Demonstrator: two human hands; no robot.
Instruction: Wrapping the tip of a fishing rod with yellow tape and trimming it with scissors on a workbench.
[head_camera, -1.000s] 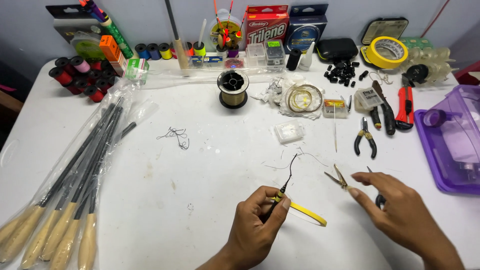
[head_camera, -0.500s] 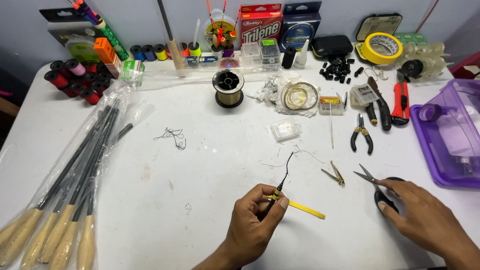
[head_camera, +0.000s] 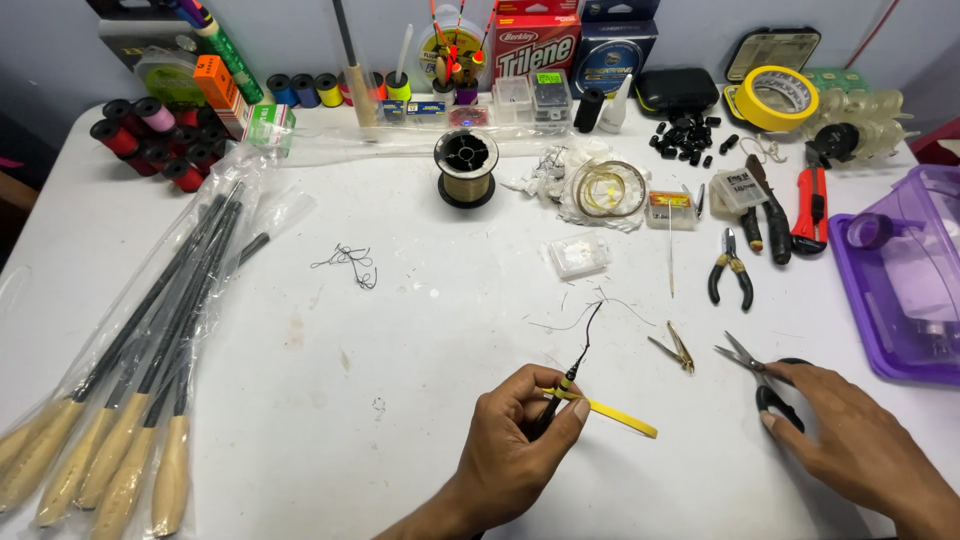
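My left hand pinches a thin black rod tip wrapped with a band of yellow tape; a loose strip of the yellow tape trails out to the right over the white table. My right hand rests at the lower right with its fingers on the black handles of a pair of scissors, whose blades point up and left. Small brass tweezers lie between the two hands.
Bagged rods with cork handles fill the left side. A line spool, black pliers, an orange cutter, a yellow tape roll and thread spools line the back. A purple box sits at right.
My right hand moved right, away from the tweezers, and settled on the scissors. My left hand has kept hold of the rod tip almost in place.
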